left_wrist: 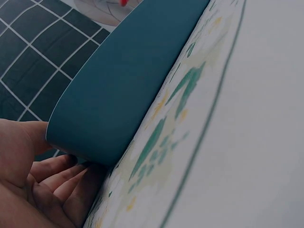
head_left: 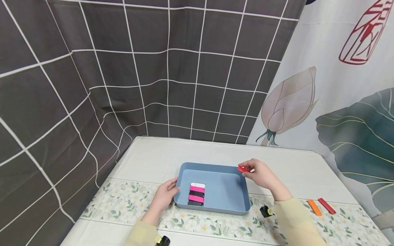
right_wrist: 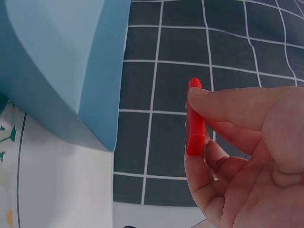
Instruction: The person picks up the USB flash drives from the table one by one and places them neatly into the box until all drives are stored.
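A shallow blue tray [head_left: 221, 186] lies on the table. At its left end my left hand [head_left: 166, 193] grips the wall, thumb over the rim and fingers against the outside; the left wrist view shows this hand [left_wrist: 45, 178] at the tray's corner [left_wrist: 102, 114]. My right hand [head_left: 258, 173] pinches a small, slim red bar [right_wrist: 195, 118] between thumb and fingers, at the tray's far right corner in the head view. Inside the tray, toward the left, several similar small bars lie in a column: a white one [head_left: 197, 185], pink ones [head_left: 196, 198] and black ones [head_left: 196, 193].
On the table to the right lie an orange bar [head_left: 314, 207] and a red bar [head_left: 327, 206]. A floral runner [head_left: 123, 198] crosses the white table. Behind stand a dark checked curtain [head_left: 184, 68] and a white cloth with plant prints [head_left: 332, 85].
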Action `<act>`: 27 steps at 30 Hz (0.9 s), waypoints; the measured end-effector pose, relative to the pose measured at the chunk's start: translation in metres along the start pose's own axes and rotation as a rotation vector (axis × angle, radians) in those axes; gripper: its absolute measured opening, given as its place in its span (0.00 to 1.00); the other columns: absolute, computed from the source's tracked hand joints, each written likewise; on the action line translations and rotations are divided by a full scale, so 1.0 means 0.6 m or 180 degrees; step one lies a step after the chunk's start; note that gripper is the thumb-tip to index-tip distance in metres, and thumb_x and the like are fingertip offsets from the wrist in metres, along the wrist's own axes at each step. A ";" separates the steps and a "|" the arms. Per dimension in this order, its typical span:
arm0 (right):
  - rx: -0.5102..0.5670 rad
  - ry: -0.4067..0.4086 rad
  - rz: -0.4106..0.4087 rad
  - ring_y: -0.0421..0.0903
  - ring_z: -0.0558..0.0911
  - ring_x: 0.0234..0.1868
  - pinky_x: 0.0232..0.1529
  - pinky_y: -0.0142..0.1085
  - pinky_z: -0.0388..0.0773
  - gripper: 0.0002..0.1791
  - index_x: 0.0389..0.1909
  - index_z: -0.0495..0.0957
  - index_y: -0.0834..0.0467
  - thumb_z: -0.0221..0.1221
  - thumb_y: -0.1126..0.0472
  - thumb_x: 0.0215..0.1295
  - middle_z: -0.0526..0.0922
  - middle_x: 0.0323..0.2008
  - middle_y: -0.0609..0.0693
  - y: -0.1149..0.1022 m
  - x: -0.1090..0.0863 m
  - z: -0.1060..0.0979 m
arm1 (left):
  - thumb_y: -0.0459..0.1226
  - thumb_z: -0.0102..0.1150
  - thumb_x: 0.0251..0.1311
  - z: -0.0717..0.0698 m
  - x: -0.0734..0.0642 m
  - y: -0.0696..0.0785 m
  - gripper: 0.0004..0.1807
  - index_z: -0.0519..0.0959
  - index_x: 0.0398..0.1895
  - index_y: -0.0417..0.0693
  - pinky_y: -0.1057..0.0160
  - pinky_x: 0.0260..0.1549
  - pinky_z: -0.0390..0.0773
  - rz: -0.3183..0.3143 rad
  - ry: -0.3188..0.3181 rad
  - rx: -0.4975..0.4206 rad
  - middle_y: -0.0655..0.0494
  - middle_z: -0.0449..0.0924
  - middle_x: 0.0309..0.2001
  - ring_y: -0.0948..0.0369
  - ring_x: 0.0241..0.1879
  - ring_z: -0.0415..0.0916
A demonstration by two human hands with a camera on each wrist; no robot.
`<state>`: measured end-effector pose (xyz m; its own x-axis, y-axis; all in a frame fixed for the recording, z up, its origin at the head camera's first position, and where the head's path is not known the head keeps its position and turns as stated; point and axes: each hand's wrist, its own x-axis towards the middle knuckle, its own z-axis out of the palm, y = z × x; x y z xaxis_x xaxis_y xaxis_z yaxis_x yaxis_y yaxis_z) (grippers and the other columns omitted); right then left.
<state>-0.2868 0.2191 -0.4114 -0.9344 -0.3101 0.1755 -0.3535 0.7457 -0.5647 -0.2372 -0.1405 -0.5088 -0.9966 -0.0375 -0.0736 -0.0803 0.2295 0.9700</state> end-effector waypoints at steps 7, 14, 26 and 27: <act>0.0015 -0.0029 -0.0015 0.46 0.80 0.38 0.33 0.31 0.77 0.15 0.49 0.86 0.64 0.67 0.71 0.60 0.84 0.38 0.55 -0.007 0.006 0.005 | 0.32 0.56 0.68 0.001 0.000 -0.001 0.29 0.70 0.72 0.35 0.45 0.69 0.75 -0.0013 -0.0010 -0.0053 0.34 0.74 0.68 0.39 0.70 0.72; 0.0015 -0.0031 -0.0042 0.46 0.81 0.38 0.33 0.31 0.78 0.15 0.48 0.87 0.64 0.67 0.71 0.59 0.84 0.38 0.54 -0.017 0.015 0.012 | 0.32 0.56 0.69 0.001 0.000 0.000 0.29 0.69 0.72 0.35 0.46 0.69 0.75 -0.0014 -0.0012 -0.0043 0.34 0.74 0.68 0.39 0.70 0.72; 0.0084 -0.0100 -0.0186 0.46 0.81 0.37 0.35 0.32 0.80 0.14 0.47 0.87 0.65 0.67 0.72 0.59 0.84 0.38 0.55 -0.025 0.030 0.026 | 0.32 0.56 0.68 0.002 0.003 -0.003 0.28 0.70 0.72 0.34 0.46 0.69 0.76 0.0005 0.0009 0.0005 0.33 0.74 0.68 0.39 0.69 0.72; 0.0091 -0.0109 -0.0205 0.45 0.80 0.37 0.35 0.32 0.80 0.14 0.47 0.87 0.65 0.67 0.72 0.59 0.84 0.38 0.55 -0.026 0.031 0.027 | 0.31 0.56 0.68 0.002 0.003 -0.003 0.28 0.70 0.72 0.34 0.46 0.69 0.76 0.0010 0.0008 0.0001 0.33 0.74 0.68 0.39 0.69 0.72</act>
<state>-0.2979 0.1922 -0.4126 -0.9076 -0.3771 0.1847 -0.4109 0.7067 -0.5760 -0.2388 -0.1400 -0.5109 -0.9968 -0.0392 -0.0701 -0.0773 0.2299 0.9701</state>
